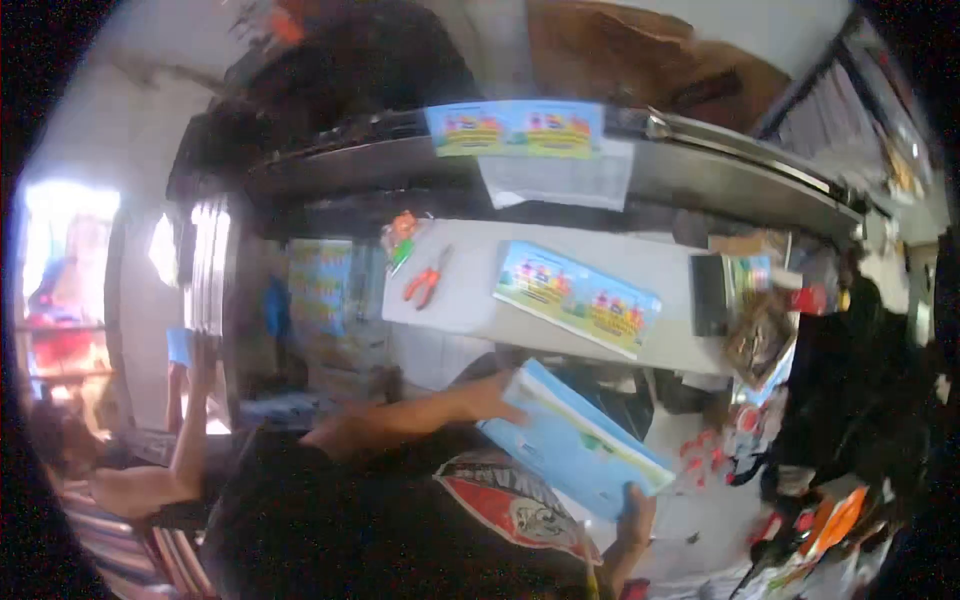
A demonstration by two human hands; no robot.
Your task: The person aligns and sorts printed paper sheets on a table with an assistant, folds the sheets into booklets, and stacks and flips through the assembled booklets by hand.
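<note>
A bundle of light-blue printed sheets (575, 440) is held at a slant in front of my body. My left hand (490, 397) grips its upper left end, and my right hand (634, 515) is closed on its lower right end. Beyond it, on a white work surface (450, 300), lies a wide colourful printed sheet (578, 296) with cartoon figures. Pliers with red handles (424, 287) rest to the left of that sheet. Blur hides the fine detail of my fingertips.
More printed sheets (515, 130) lie on a dark machine's long bar (340, 140) at the back. A box of odds and ends (760, 340) stands to the right. At far left, another person's arms (190, 430) are raised near a small blue piece (179, 346).
</note>
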